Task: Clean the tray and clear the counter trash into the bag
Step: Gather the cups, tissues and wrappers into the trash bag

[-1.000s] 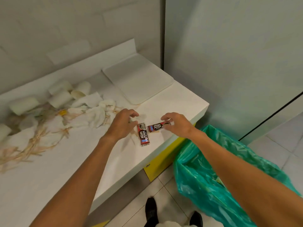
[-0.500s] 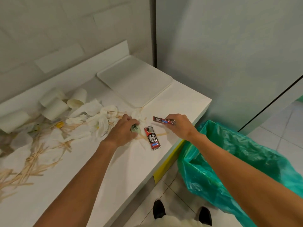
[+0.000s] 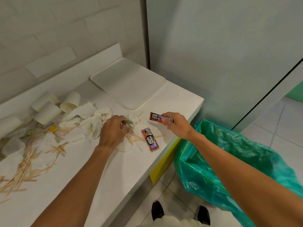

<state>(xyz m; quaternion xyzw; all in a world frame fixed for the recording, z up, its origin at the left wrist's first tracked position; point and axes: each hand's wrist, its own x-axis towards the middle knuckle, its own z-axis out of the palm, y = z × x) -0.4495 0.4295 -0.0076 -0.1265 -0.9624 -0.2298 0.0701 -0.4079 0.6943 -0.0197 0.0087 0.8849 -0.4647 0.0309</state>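
Bare forearms (image 3: pixel 78 174) — black shoes (image 3: pixel 157 210), pale cream garment (image 3: pixel 170 223)

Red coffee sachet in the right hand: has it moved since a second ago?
Yes. The red coffee sachet, pinched by the right hand, has lifted away from the second red sachet lying on the white counter, toward the white tray.

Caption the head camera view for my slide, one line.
Right hand holds a red coffee sachet near the green bag while the left hand pinches a scrap among tissues beside a second sachet.

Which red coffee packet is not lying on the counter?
The packet pinched in the right hand, up in the air; the other packet lies flat on the counter.
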